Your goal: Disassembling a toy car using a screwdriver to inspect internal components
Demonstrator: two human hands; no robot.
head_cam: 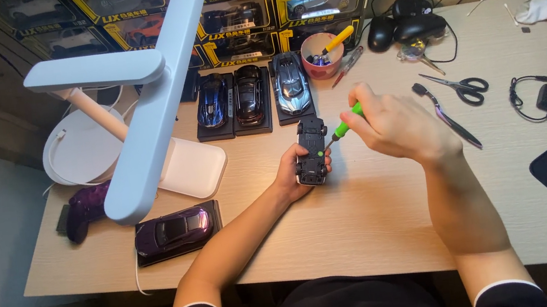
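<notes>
My left hand (288,175) grips a black toy car (311,150) turned upside down, its underside facing up, just above the wooden desk (366,212). My right hand (393,124) holds a green-handled screwdriver (347,121); its tip touches the car's underside near a green spot. Both forearms reach in from the desk's front edge.
Three model cars (250,97) on black bases stand behind the hands, boxed cars (233,11) stacked further back. A white desk lamp (142,114) stands at left, with a purple car (172,231) on a base below it. A cup of tools (322,54), scissors (462,86), tweezers (448,116) and cables lie at right.
</notes>
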